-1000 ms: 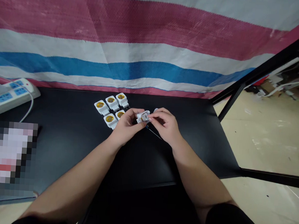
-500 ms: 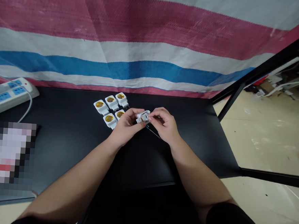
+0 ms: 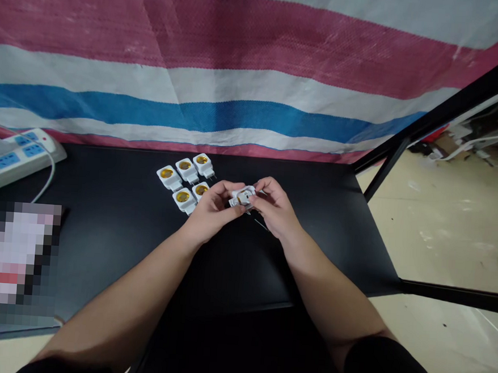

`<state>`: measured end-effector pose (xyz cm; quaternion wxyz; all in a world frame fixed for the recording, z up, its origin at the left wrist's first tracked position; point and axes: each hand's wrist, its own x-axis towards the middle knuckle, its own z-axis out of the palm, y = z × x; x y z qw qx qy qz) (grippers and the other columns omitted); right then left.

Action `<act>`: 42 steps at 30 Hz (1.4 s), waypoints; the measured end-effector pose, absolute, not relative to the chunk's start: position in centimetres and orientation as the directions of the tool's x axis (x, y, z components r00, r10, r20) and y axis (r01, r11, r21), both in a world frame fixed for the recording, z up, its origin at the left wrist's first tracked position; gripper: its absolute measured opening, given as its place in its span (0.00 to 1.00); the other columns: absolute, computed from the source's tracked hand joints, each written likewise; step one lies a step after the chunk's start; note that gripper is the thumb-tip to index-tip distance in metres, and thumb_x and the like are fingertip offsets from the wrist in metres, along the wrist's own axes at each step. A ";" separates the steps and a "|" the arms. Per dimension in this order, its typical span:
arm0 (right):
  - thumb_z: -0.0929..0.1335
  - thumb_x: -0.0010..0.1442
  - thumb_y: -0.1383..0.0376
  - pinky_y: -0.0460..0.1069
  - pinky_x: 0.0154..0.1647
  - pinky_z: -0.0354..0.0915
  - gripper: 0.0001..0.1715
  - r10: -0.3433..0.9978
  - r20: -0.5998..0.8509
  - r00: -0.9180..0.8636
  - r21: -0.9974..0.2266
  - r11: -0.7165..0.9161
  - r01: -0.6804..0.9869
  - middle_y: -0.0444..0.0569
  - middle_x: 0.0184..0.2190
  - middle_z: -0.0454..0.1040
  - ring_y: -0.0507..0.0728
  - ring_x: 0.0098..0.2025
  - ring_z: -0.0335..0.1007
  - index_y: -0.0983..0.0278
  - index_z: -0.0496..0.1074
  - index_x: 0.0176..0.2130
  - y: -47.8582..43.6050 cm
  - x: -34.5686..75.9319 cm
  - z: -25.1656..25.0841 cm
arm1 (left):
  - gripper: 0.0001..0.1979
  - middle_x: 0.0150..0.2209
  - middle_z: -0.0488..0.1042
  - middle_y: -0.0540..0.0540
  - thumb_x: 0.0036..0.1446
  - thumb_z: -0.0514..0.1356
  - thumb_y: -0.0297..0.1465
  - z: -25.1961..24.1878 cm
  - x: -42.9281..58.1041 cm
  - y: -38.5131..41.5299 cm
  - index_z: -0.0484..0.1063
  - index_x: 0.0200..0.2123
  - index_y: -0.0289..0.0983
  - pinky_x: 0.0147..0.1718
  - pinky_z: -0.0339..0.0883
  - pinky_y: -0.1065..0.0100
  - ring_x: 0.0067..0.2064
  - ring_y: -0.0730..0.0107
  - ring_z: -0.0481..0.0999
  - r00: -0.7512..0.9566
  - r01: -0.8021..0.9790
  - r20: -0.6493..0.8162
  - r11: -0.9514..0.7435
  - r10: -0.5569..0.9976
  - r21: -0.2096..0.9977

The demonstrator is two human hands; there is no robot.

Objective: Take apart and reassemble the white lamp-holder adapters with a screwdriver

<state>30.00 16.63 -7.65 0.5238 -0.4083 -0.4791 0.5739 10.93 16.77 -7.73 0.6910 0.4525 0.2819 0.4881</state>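
While the left hand (image 3: 211, 209) pinches one white lamp-socket adapter (image 3: 242, 197) with curled fingers, the right hand (image 3: 275, 211) grips its other end — fingertips closed on it; five more adapters (image 3: 187, 171) lie just beyond the left hand.

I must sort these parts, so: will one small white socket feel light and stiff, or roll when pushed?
Probably light: the white socket is held by fingertips of the left hand and right hand only. Likely stiff; it looks like moulded plastic. The loose sockets lie flat on the table, so rolling seems unlikely.
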 end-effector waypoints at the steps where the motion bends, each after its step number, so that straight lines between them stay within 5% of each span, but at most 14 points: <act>1: 0.83 0.55 0.55 0.47 0.35 0.72 0.24 0.991 -0.001 -0.134 -0.964 -0.036 -0.263 0.40 0.37 0.74 0.52 0.36 0.72 0.56 0.70 0.40 16.6 29.9 -7.6 | 0.21 0.47 0.86 0.46 0.56 0.81 0.31 -7.7 10.9 16.7 0.82 0.51 0.41 0.51 0.83 0.62 0.46 0.66 0.86 0.368 -0.423 0.047 0.122 0.929 0.898; 6: 0.84 0.56 0.52 0.48 0.38 0.78 0.25 0.980 -0.077 -0.186 -0.916 -0.143 -0.376 0.40 0.39 0.74 0.51 0.38 0.75 0.57 0.71 0.40 16.5 30.2 -6.8 | 0.23 0.46 0.85 0.48 0.55 0.81 0.31 -7.4 10.9 16.8 0.82 0.53 0.41 0.48 0.83 0.63 0.44 0.67 0.85 0.348 -0.456 0.022 0.149 0.937 0.878; 12: 0.85 0.54 0.51 0.52 0.39 0.84 0.28 0.948 -0.161 -0.275 -0.942 -0.231 -0.245 0.40 0.36 0.77 0.53 0.35 0.80 0.58 0.71 0.40 16.4 31.0 -6.5 | 0.23 0.50 0.86 0.47 0.53 0.81 0.32 -7.5 10.8 17.2 0.82 0.52 0.43 0.54 0.80 0.61 0.51 0.64 0.85 0.221 -0.478 0.014 0.096 0.975 0.873; 18: 0.85 0.54 0.49 0.53 0.39 0.83 0.26 0.988 0.003 -0.152 -0.989 -0.019 -0.145 0.41 0.32 0.79 0.53 0.32 0.81 0.58 0.74 0.36 16.3 30.8 -6.7 | 0.25 0.52 0.86 0.44 0.54 0.82 0.35 -8.3 10.7 17.4 0.81 0.53 0.42 0.55 0.79 0.60 0.52 0.62 0.85 0.171 -0.417 0.062 0.015 0.983 0.909; 25: 0.81 0.62 0.53 0.59 0.50 0.83 0.15 0.973 0.229 -0.009 -0.973 0.229 0.030 0.49 0.42 0.87 0.61 0.45 0.86 0.56 0.84 0.46 15.9 30.7 -6.5 | 0.23 0.51 0.85 0.43 0.57 0.80 0.35 -8.3 10.6 17.1 0.81 0.54 0.42 0.49 0.80 0.63 0.52 0.61 0.84 0.179 -0.279 0.141 -0.087 0.974 0.956; 42: 0.81 0.63 0.53 0.60 0.50 0.82 0.12 0.974 0.227 0.024 -0.971 0.224 0.079 0.49 0.41 0.87 0.61 0.43 0.85 0.56 0.85 0.43 16.2 30.9 -7.0 | 0.22 0.50 0.83 0.43 0.56 0.79 0.30 -7.9 10.7 16.9 0.82 0.53 0.41 0.45 0.80 0.65 0.51 0.61 0.83 0.215 -0.233 0.165 -0.114 0.963 0.966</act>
